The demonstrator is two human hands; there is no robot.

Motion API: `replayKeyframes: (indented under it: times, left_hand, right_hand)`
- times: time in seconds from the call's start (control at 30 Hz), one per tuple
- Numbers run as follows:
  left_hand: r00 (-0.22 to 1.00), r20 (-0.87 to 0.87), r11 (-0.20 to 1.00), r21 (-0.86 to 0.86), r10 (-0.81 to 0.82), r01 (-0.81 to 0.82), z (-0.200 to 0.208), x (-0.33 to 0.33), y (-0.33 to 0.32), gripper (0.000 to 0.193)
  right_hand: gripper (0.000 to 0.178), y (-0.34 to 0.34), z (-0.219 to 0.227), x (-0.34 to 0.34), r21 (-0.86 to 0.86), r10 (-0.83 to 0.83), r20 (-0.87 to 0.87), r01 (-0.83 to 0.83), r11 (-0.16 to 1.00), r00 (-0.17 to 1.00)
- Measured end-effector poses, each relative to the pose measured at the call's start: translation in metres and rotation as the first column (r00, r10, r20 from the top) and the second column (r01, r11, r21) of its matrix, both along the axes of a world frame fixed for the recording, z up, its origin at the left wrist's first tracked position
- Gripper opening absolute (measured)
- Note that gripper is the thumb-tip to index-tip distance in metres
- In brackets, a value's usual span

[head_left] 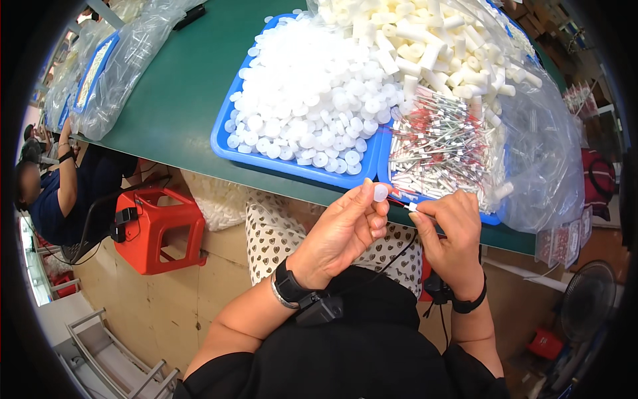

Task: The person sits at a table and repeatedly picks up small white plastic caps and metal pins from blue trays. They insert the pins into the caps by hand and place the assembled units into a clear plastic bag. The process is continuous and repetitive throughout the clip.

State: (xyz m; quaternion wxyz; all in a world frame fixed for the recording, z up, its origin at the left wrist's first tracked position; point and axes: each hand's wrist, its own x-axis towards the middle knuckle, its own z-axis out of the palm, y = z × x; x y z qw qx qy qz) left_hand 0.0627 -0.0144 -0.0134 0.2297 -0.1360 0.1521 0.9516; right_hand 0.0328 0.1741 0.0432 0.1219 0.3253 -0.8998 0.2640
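Between the thumb and fingers of my left hand [349, 229] is a small translucent white disc [380, 193]. My right hand [455, 233] pinches a small white connector [411, 207] with thin wires that run toward the disc. Whether the wires touch the disc, I cannot tell. Both hands are just in front of the table edge. Beyond my left hand, a blue tray [232, 154] bears a heap of similar discs [299, 86]. Past my right hand, a second blue tray [383, 165] holds a pile of wired white connectors [435, 136].
Cream foam-like cylinders [432, 40] are heaped behind the connectors, with clear plastic bagging [541, 146] at the right. The green table [166, 93] spans the front. At left are a red stool [159, 229] and a seated person [73, 179]. A black fan [588, 302] stands at lower right.
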Motion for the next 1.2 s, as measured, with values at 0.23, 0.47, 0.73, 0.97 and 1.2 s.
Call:
replayKeyframes:
  times: [0.23, 0.47, 0.73, 0.97, 1.2]
  left_hand:
    - [0.999, -0.052, 0.993, -0.116, -0.004, -0.002, 0.001, 0.002, 0.003, 0.031]
    - [0.997, -0.072, 0.984, -0.178, -0.008, -0.005, -0.002, 0.002, 0.007, 0.028]
    - [0.999, -0.042, 0.989, -0.145, 0.009, -0.015, -0.002, 0.0, 0.007, 0.03]
    - [0.997, -0.083, 0.981, -0.195, -0.008, -0.009, -0.003, 0.002, 0.008, 0.026]
    - [0.993, -0.114, 0.995, -0.103, -0.026, 0.014, -0.008, 0.009, 0.019, 0.027]
  right_hand:
    - [0.016, 0.001, -0.001, -0.001, 0.037, -0.025, -0.12, 0.029, 0.999, 0.993]
    - [0.023, 0.003, 0.0, 0.001, 0.074, -0.004, -0.228, 0.022, 0.997, 0.974]
    - [0.029, 0.002, -0.002, 0.005, 0.095, 0.061, -0.275, -0.036, 0.995, 0.959]
    - [0.025, 0.0, -0.001, 0.005, 0.098, 0.073, -0.276, -0.048, 0.994, 0.958]
    - [0.011, -0.006, -0.011, 0.014, -0.094, -0.02, -0.012, 0.019, 0.995, 1.0]
